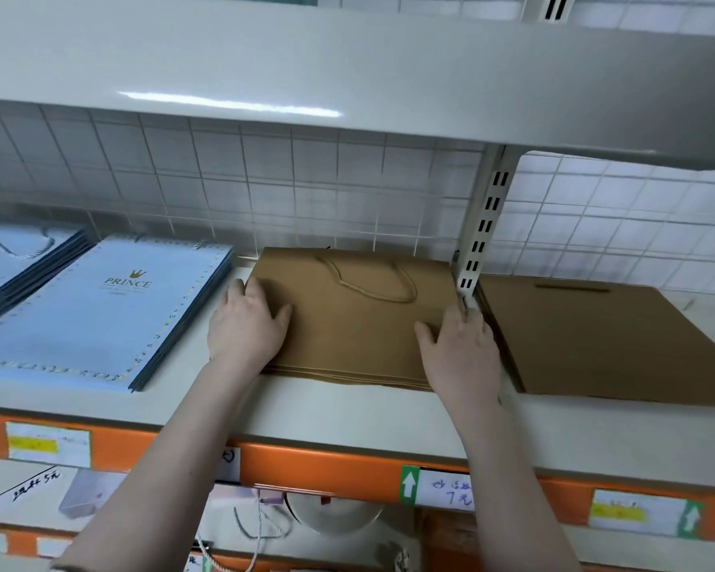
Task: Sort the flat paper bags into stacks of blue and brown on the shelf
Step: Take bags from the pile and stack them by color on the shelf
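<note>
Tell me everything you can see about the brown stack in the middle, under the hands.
The brown stack is a low pile of flat kraft-paper bags lying on the shelf, between the blue stack and the slotted post. The top bag's twisted paper handle lies looped flat on its face. Layered edges show along the near side. The left hand rests on its left edge, the right hand on its right edge, thumbs on top.

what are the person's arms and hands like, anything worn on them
Both forearms are bare up to the frame's bottom edge: no sleeves in view. The left hand and right hand wear no gloves, and no rings, watch or bracelet show.
</note>
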`<act>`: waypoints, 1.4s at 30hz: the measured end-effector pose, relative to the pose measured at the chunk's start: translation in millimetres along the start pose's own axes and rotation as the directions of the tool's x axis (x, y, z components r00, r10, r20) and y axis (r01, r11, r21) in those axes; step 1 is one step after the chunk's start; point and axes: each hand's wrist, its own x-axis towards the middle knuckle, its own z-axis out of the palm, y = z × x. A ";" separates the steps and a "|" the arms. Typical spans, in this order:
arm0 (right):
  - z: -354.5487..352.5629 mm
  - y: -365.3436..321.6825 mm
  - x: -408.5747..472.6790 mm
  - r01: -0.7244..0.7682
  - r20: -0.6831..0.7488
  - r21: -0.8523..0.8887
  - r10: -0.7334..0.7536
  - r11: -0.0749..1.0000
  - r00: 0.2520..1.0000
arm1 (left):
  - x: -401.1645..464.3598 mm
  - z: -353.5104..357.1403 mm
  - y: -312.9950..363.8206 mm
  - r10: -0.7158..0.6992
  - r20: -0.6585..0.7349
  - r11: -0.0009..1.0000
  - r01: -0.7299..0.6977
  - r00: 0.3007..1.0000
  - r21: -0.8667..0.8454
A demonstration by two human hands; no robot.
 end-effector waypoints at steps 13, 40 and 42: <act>7.5 -60.0 -45.8 0.281 0.107 0.075 -0.288 0.957 0.952 | -81.2 -50.6 -64.5 -0.114 -0.258 0.965 0.169 0.959 0.201; 52.8 -413.7 -273.5 0.608 0.048 0.256 -0.638 0.751 0.768 | -203.6 -267.7 -424.7 -0.336 -0.494 0.884 0.449 0.802 0.127; 58.9 -435.5 -277.8 0.618 0.039 0.252 -0.646 0.745 0.762 | -198.7 -273.2 -444.0 -0.345 -0.486 0.883 0.454 0.803 0.124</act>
